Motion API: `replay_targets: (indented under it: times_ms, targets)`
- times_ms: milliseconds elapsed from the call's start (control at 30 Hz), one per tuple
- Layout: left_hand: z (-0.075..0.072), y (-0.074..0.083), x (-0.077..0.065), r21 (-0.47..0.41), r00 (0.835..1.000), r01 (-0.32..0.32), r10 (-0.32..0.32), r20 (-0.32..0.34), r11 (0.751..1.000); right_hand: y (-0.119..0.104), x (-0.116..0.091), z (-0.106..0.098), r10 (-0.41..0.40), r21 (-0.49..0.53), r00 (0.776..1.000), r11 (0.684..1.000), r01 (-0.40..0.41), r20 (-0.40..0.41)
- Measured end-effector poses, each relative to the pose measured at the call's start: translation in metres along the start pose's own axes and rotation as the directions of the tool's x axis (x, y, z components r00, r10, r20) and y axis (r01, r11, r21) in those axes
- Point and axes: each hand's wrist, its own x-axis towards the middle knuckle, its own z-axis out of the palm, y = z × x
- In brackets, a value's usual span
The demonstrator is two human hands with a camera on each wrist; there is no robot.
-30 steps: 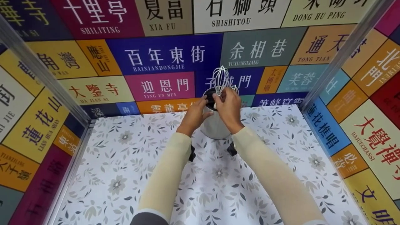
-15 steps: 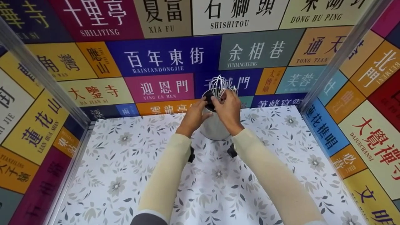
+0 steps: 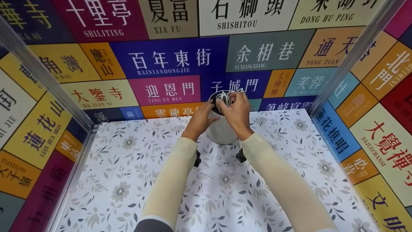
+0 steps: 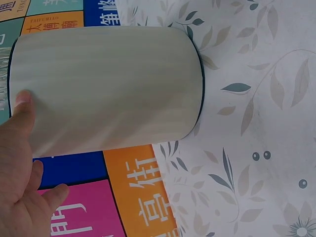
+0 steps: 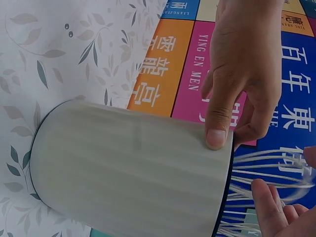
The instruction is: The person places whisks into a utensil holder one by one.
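Note:
A pale grey, smooth-sided canister (image 3: 222, 130) with a dark rim and black inside stands upright at the back of the table. My left hand (image 3: 199, 120) grips its rim at the left, the thumb (image 5: 217, 138) flat on the outer wall and the fingers over the edge. A wire whisk (image 5: 269, 170) stands in the canister, wire loops up, its handle hidden inside. My right hand (image 3: 237, 111) holds the whisk's wires between thumb and fingers, just above the opening. Behind that hand, more whisk wires (image 3: 242, 91) poke up at the canister's right.
A white table (image 3: 154, 180) with a grey leaf-and-flower print lies under the canister. Colourful sign-covered panels (image 3: 170, 58) rise close behind it and at both sides. Clear corner posts (image 3: 341, 61) join the panels.
The whisk has gone down into the canister, so only its upper wires show now. My right hand stayed near the rim. The left hand has kept its grip.

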Motion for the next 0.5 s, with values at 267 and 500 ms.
replay_targets:
  times_ms: [267, 500]
  targets:
    - [0.000, 0.000, 0.001, 0.010, 1.000, 0.018, -0.018, 0.012, 1.000, 0.001, -0.002, -0.005, 0.012, 0.037, 1.000, 0.999, -0.012, 0.003]
    - [-0.007, 0.008, -0.003, -0.035, 0.990, 0.107, -0.103, 0.092, 0.994, 0.008, -0.004, -0.019, 0.002, 0.090, 1.000, 0.996, 0.000, -0.023]
